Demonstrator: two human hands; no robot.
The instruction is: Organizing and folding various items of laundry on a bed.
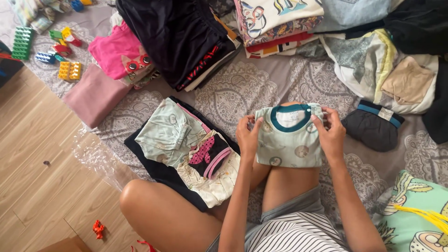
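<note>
Above the person's bent knees, the left hand (247, 135) and right hand (331, 133) each pinch a side of a small folded mint shirt (289, 140) with a teal collar, fingers clamped on the cloth. Just left lies a pile of folded children's clothes (186, 149). Farther off, 2 taller stacks (275, 23) rest on the patterned grey sheet (242, 88), beside toy blocks (65, 51).

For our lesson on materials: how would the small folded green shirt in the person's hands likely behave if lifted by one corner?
The shirt would probably flop and unfold, being thin, soft cloth. It looks light: the left hand and right hand pinch it only at its edges. Unlikely to roll or break.
</note>
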